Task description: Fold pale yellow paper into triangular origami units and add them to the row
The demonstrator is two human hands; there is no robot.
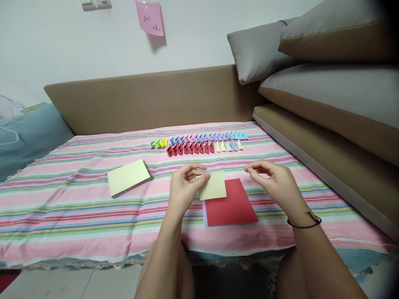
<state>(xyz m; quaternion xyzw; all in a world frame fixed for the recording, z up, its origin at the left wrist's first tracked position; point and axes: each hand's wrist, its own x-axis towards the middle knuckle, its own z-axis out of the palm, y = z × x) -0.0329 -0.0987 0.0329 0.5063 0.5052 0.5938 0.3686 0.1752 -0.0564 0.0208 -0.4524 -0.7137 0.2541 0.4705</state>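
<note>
— Pale yellow paper, that small sheet (215, 185): where is it right now?

— Pinched at its left edge by the left hand (184, 187), thumb and fingers closed on it, held just above the red sheet (232, 203) that lies on the striped cloth (77, 207). The right hand (274, 180) is free, fingers loosely curled and close together, holding nothing, a little to the right of the yellow sheet and not touching it.

— And around them?

— A stack of the same pale yellow sheets (128, 177) lies to the left. Farther back are two rows of small folded pieces (199, 142), green, purple, pink, blue, red and cream, set side by side. A pink note (150, 17) is stuck on the wall, and grey cushions (258, 50) are piled at the right.

— How would you handle the sheet well from here?

— My judgement: bring the right hand to the opposite edge so both sides are supported, match the corners exactly before pressing, and crease against the flat red sheet beneath. A one-sided pinch lets thin paper droop and skew.
</note>
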